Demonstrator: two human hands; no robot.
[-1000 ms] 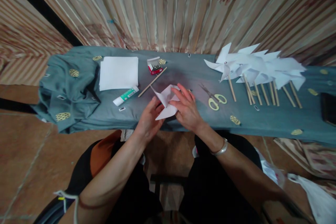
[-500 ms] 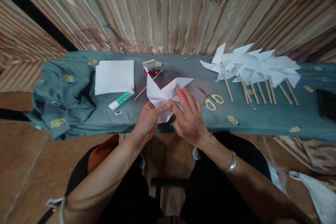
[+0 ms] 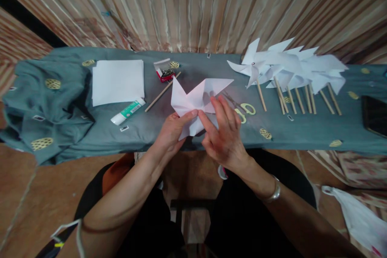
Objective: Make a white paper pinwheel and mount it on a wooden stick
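Note:
A white paper pinwheel (image 3: pixel 191 102) with folded blades is held up over the front of the table. My left hand (image 3: pixel 173 131) grips its lower left part, the thumb lying near its centre. My right hand (image 3: pixel 224 135) is at its right side, index fingertip pressed at the centre by the left thumb and the other fingers against the right blade. Behind the paper lie a thin wooden stick (image 3: pixel 161 93) and a small open red and white box (image 3: pixel 165 73) of metal pins. Scissors with pale yellow-green handles (image 3: pixel 248 108) are partly hidden beyond my right hand.
A stack of white paper (image 3: pixel 118 81) and a glue stick (image 3: pixel 128 111) lie on the left. Finished pinwheels on sticks (image 3: pixel 298 66) overlap in a row at the right, with a dark phone-like object (image 3: pixel 374 115) at the far edge. A grey-green cloth (image 3: pixel 314 131) covers the table.
The view has shifted, and the pinwheel appears slightly larger and nearer. Both hands keep their hold at its centre; the right blade now overlaps the scissors more.

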